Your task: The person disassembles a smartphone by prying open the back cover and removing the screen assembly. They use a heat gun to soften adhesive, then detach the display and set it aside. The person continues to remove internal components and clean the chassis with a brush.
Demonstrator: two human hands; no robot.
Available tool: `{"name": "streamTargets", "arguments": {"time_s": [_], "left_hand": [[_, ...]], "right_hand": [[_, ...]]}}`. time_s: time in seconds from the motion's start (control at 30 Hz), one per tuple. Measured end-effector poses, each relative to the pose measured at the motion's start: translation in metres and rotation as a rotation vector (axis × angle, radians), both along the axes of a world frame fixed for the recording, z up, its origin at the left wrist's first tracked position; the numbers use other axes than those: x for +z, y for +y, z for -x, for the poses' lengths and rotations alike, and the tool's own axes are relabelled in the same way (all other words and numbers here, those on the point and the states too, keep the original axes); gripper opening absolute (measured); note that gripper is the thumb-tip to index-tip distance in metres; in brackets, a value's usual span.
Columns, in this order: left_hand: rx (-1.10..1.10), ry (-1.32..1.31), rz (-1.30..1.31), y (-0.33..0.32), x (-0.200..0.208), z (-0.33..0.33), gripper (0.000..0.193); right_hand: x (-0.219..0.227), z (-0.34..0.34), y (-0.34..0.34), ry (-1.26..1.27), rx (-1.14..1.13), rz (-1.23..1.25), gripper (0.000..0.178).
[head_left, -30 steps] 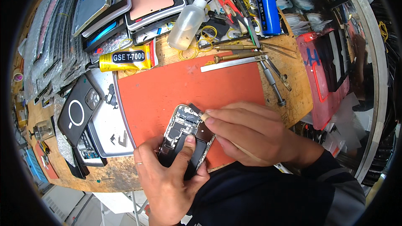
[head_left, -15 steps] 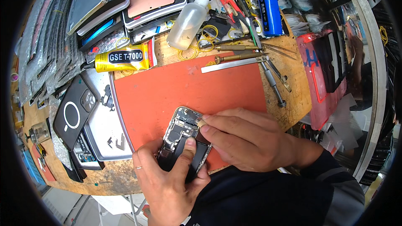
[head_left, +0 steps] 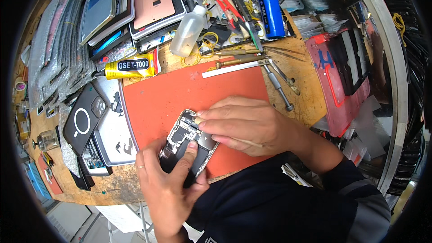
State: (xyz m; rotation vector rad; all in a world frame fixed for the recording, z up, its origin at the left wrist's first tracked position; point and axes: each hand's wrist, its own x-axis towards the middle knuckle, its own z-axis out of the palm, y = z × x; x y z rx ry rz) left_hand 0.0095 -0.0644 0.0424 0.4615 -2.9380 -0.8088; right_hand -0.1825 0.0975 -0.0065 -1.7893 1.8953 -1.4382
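An opened smartphone (head_left: 181, 135), its inner boards and dark battery showing, is tilted over the orange-red mat (head_left: 155, 101). My left hand (head_left: 167, 175) grips it by its lower part, the thumb pressing on the inside and the fingers wrapped around the edges. Pinched in my right hand (head_left: 245, 126) is a thin pale stick (head_left: 252, 143); its rear end pokes out below the fingers. The stick's pale front end is at the phone's upper right, close to the inner parts. My right fingers hide part of the phone's right side.
A yellow glue tube (head_left: 132, 65), a clear plastic bottle (head_left: 188, 31) and screwdrivers (head_left: 240, 61) lie beyond the mat. To the left are a white tray (head_left: 114, 130) with small parts and a black phone case (head_left: 85, 116). Stacked tablets (head_left: 153, 4) stand at the back.
The phone and both hands have shifted left and slightly up in the picture. The stick's rear end has come into sight below my right fingers. The whole view has moved a little.
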Motion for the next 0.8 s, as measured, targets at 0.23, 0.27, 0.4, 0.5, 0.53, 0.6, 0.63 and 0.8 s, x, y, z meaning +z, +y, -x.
{"name": "streamTargets", "arguments": {"time_s": [0.23,0.27,0.4,0.5,0.53,0.6,0.63,0.8], "left_hand": [[-0.439,0.019,-0.122,-0.036,0.003,-0.004,0.063],[-0.428,0.003,-0.120,-0.033,0.002,-0.004,0.062],[-0.344,0.002,-0.098,-0.021,0.006,-0.003,0.055],[-0.176,0.154,-0.104,0.003,0.007,0.001,0.040],[-0.148,0.171,-0.116,0.010,0.003,0.003,0.036],[-0.089,0.207,-0.141,0.024,-0.009,0.005,0.029],[-0.049,0.308,-0.172,0.031,-0.014,0.014,0.023],[-0.119,0.293,-0.087,0.038,-0.017,0.047,0.020]], "right_hand": [[0.024,-0.006,0.041,-0.204,-0.235,0.073,0.028],[0.024,-0.008,0.047,-0.138,-0.259,0.043,0.027],[0.022,-0.017,0.067,0.096,-0.305,-0.095,0.027],[0.024,-0.032,0.088,-0.014,-0.210,-0.118,0.032],[0.023,-0.036,0.090,0.011,-0.198,-0.099,0.033],[0.023,-0.045,0.087,0.062,-0.171,-0.061,0.036],[0.019,-0.049,0.086,0.041,-0.160,-0.056,0.040],[0.009,-0.055,0.082,0.081,-0.186,-0.079,0.041]]}}
